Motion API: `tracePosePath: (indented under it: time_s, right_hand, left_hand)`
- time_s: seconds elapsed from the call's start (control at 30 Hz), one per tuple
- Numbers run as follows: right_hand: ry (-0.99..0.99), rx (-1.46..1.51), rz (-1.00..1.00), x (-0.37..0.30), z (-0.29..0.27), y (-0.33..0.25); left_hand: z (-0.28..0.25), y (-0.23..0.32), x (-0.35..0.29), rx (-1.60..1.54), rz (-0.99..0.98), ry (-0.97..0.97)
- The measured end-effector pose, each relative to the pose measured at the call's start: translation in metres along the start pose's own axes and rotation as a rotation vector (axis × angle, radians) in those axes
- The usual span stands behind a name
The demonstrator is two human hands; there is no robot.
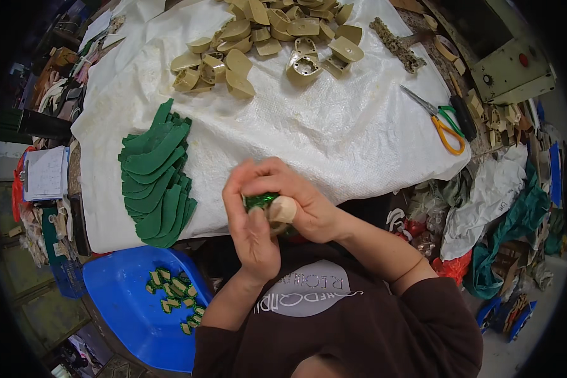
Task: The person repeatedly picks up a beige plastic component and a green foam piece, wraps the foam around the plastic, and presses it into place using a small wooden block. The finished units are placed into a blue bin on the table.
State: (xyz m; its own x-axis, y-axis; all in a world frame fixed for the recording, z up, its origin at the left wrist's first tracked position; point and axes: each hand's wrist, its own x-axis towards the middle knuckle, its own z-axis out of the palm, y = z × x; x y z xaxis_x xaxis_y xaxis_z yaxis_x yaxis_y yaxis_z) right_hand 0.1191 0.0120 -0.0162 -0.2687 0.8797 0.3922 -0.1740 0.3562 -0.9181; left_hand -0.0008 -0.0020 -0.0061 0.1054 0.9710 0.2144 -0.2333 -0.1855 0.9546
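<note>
Close in front of my body, my left hand (pixel 256 244) and my right hand (pixel 315 214) are closed together around a small shoe heel (pixel 260 201) with shiny green covering. Fingers hide most of the heel and are slightly blurred. A pale cover, perhaps tape, shows at my right thumb. To the left on the white sheet (pixel 233 132) lies a fanned stack of dark green cut pieces (pixel 157 183). At the far side is a heap of bare beige plastic heels (pixel 236 31). Several green heels with beige faces (pixel 176 290) sit in a blue basin (pixel 138 343) at lower left.
Scissors (pixel 438 116) with orange and green handles lie at the right, beside a black-handled tool (pixel 463 118). A crusty brown strip (pixel 397 45) lies at far right. A clipboard (pixel 46 173) is at the left; crumpled bags (pixel 485 195) crowd the right side.
</note>
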Motion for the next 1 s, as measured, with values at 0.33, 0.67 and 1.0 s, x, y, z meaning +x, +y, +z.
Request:
tracePosePath:
  time_s: [0.33,0.67,1.0]
  right_hand:
    - [0.059,-0.031,-0.037,-0.007,0.015,0.002]
    - [0.177,-0.100,0.243,0.005,-0.004,-0.024]
    - [0.092,-0.278,0.062,0.007,-0.016,-0.016]
  left_hand:
    - [-0.002,0.000,-0.002,0.028,-0.031,0.112]
    - [-0.031,-0.004,0.010,-0.611,-0.184,-0.253]
    - [-0.029,0.007,0.005,0.270,-0.072,-0.195]
